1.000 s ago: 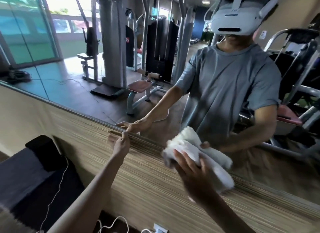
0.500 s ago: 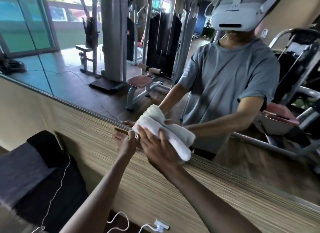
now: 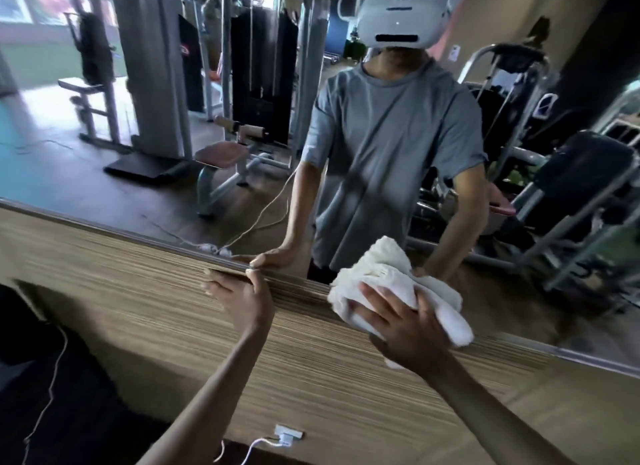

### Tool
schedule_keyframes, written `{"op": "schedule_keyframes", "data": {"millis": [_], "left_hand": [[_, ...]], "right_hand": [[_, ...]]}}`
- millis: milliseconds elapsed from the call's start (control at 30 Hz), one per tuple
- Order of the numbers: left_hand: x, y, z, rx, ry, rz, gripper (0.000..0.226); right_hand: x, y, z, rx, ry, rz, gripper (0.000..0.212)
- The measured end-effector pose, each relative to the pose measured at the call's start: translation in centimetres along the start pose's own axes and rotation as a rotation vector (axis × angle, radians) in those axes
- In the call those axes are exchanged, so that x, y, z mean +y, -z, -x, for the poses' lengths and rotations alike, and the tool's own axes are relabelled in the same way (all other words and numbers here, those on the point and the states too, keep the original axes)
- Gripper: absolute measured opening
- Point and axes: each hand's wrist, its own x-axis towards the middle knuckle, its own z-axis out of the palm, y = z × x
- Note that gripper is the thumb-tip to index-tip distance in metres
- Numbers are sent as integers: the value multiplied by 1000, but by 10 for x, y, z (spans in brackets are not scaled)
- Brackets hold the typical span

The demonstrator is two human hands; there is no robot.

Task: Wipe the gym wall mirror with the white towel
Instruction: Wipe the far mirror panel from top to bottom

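A: White towel (image 3: 391, 277), where?
B: Bunched against the lower edge of the wall mirror (image 3: 145, 173), lapping down onto the striped wood panel (image 3: 156, 326) below. Right of centre
A: Right hand (image 3: 405, 329)?
B: On top of the towel. Fingers (image 3: 375, 300) spread and fairly straight, pressing it to the glass, not curled round it. A flap of cloth hangs under the palm
A: Left hand (image 3: 242, 302)?
B: Flat on the panel, apart from the towel to its left. Relaxed, holding nothing, tips at the mirror's bottom frame
A: Anything else?
B: The reflection shows a person in a grey T-shirt (image 3: 388, 146) and white headset (image 3: 401, 17), with gym machines (image 3: 263, 83) behind. Low on the panel, a socket (image 3: 289, 433) with a white cable (image 3: 256, 444) plugged in
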Motion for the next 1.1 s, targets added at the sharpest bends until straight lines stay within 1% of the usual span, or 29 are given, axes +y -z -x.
{"op": "schedule_keyframes", "data": {"millis": [100, 167, 233, 300, 367, 433, 467, 567, 600, 700, 767, 900, 1000, 1067, 1100], "left_hand": [[4, -17, 23, -17, 12, 34, 79], [5, -27, 37, -15, 17, 70, 86], [6, -35, 48, 0, 19, 90, 90], [8, -45, 57, 18, 24, 74, 79], [13, -53, 72, 15, 17, 42, 73], [12, -63, 90, 21, -27, 6, 74], [11, -67, 99, 2, -66, -30, 77], [2, -89, 133, -62, -174, -106, 99], [1, -97, 142, -60, -175, -87, 101], [4, -120, 171, -77, -162, -6, 95], [2, -131, 186, -83, -196, -3, 94], [-4, -143, 197, -59, -248, 1, 91], [1, -147, 200, -22, -233, 69, 93], [2, -148, 202, 13, -267, 74, 92], [2, -150, 201, 32, -284, 77, 91]], "right_hand": [[-27, -2, -22, 51, -87, -60, 65], [-35, -3, -31, 83, -124, -92, 63], [-31, -5, -31, 125, -97, -102, 58], [-17, -8, -21, 141, -7, -102, 50], [2, -14, -2, 153, 61, -87, 46], [25, -20, 29, 171, 52, -52, 46], [37, -23, 48, 178, 38, -44, 46], [78, -25, 115, 154, 20, -56, 51], [92, -24, 132, 140, 8, -68, 52], [119, -12, 160, 127, -48, -97, 48], [115, -15, 154, 125, -88, -125, 49], [73, -30, 118, 118, -153, -309, 50], [71, -25, 112, 200, -162, -235, 44], [86, -20, 128, 239, -134, -150, 46], [95, -22, 140, 230, -112, -114, 48]]}}
